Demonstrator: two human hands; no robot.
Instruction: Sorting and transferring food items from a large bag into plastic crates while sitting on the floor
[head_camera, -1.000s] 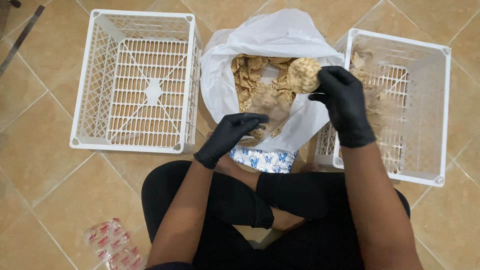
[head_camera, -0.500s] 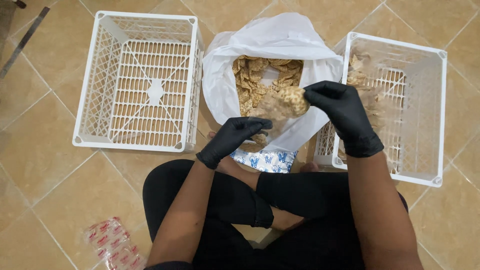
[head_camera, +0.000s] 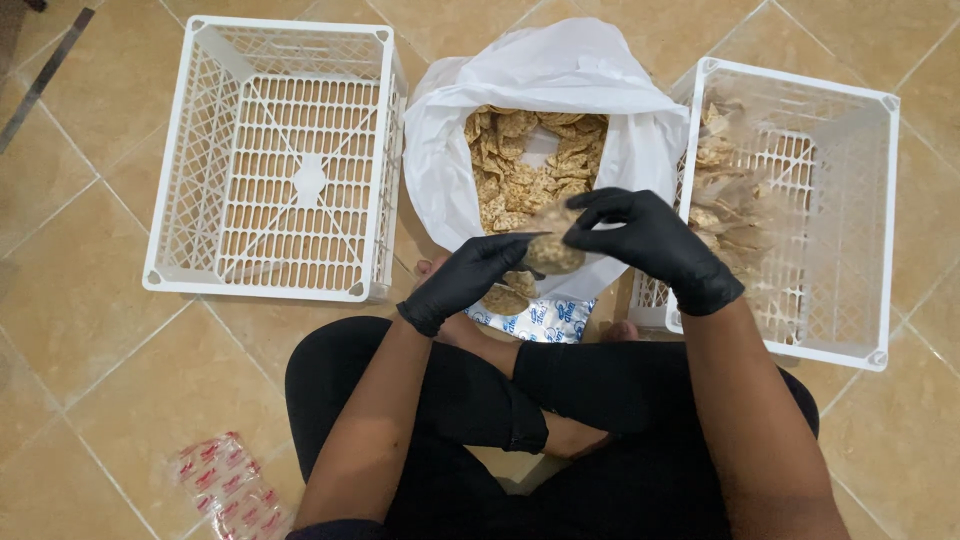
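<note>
Gloved hands pinch cracker packet

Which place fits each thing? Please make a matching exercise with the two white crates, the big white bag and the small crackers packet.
Things:
1. left white crate
2. right white crate
3. white bag
4. small packet of crackers

Places or states:
a. held between both gloved hands
b. holds filled clear packets
c. nothing inside
d. open, full of loose crackers

Pairs: 1-c, 2-b, 3-d, 4-a
</note>
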